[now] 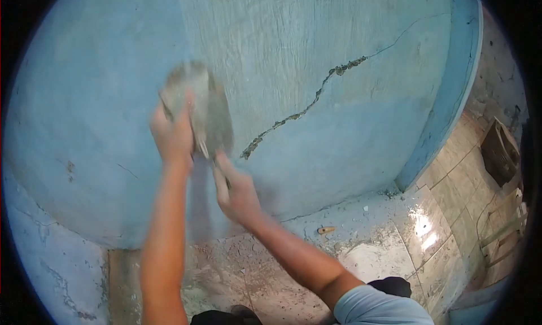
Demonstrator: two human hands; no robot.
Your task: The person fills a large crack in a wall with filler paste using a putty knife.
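In front of the blue wall (316,172), my left hand (172,134) is closed on the left side of a grey, rounded, bowl-like thing (220,113), smeared by motion. My right hand (238,192) is wrapped round the handle of a trowel, lower and to the right. Its pale blade (199,119) lies against the grey thing; the blur hides where one ends and the other starts. Right of both hands, a rough, chipped-out crack (291,118) climbs the wall and thins to a fine line at upper right.
Below the wall is a tiled floor (389,251) strewn with dust and crumbs. A small tan piece (326,230), perhaps a handle, lies near the wall's foot. At far right stand a dark box-like object (499,153) and some wooden pieces (502,243).
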